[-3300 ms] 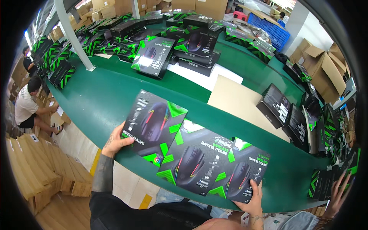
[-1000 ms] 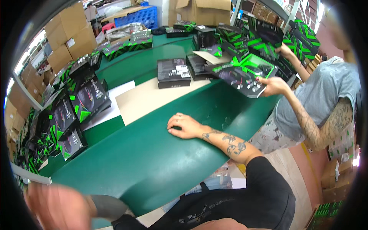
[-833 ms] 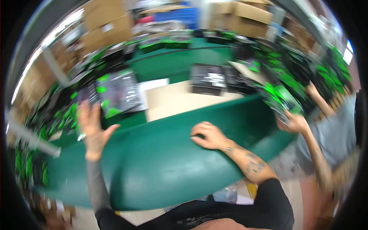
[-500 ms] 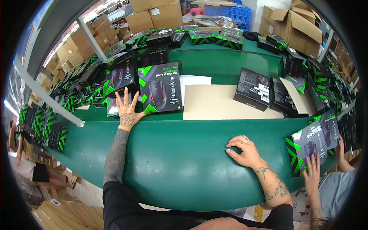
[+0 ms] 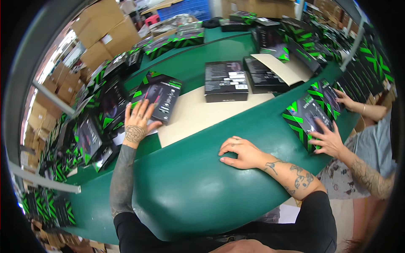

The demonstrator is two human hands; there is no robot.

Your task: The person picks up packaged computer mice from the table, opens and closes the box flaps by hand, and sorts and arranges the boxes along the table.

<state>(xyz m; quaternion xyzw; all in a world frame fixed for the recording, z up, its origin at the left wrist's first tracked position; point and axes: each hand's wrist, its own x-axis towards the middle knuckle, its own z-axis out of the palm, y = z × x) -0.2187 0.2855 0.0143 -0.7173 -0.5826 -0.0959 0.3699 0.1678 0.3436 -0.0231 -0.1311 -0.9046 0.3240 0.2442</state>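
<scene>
- Green table (image 5: 190,185): fills the middle.
- Tan cardboard sheet (image 5: 190,111): flat on it.
- Black-green box (image 5: 168,97): at the sheet's left end.
- Left hand (image 5: 138,125): fingers spread over the box's left side; can't see from here whether it grips.
- Right hand (image 5: 241,153): half-curled on the table, empty.

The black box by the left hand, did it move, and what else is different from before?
Yes. The black box was left of the tan sheet; now it has shifted right, partly over it, with the left hand at its left edge. At first, both hands held boxes; they have let those go. Since a moment ago, the right hand stayed on the green table.
</scene>
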